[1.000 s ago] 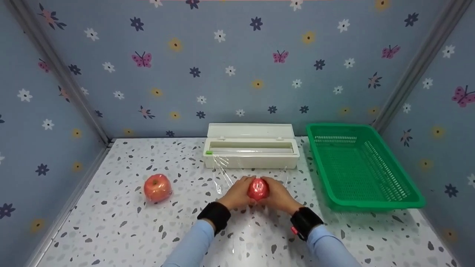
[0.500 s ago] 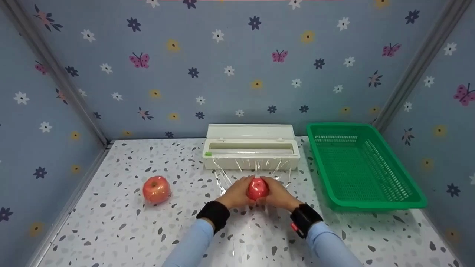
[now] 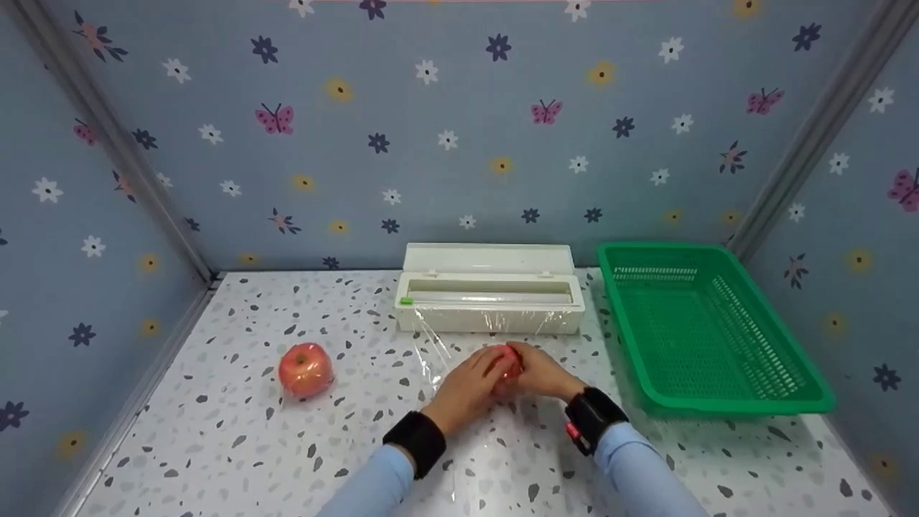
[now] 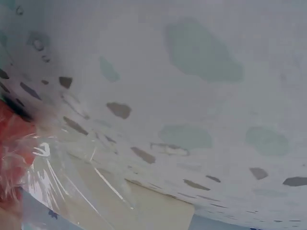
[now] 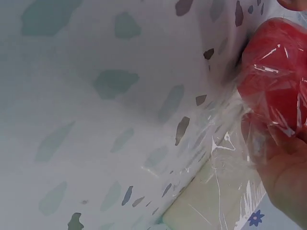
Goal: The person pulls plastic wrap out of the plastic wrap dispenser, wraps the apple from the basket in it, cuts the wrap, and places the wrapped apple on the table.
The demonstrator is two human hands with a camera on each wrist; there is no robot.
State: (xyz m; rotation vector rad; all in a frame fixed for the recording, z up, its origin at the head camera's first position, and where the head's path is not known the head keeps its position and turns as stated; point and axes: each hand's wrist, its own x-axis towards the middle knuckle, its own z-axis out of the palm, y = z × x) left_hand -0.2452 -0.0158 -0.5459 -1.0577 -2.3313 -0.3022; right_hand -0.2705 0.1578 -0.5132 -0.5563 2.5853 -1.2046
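A red apple [image 3: 509, 362], loosely covered in cling film, sits between both hands in front of the dispenser. My left hand [image 3: 467, 388] curls over its left side and top, hiding much of it. From the other side my right hand [image 3: 543, 373] grips the fruit, its fingers pressing film against it in the right wrist view. A sheet of cling film [image 5: 223, 167] stretches from the apple back to the white cling film dispenser [image 3: 492, 320], whose lid stands raised with the roll visible inside. Only a red edge of the apple [image 4: 14, 139] enters the left wrist view.
Another apple [image 3: 305, 370], shiny with film, lies on the speckled table [image 3: 237, 431] to the left. At the right stands a green plastic basket [image 3: 732, 407]. Flower-patterned walls [image 3: 459, 143] close off the back and both sides.
My left hand has shifted from the apple's side up over its top, so less of the fruit shows. The film toward the dispenser spread wider in the first half second.
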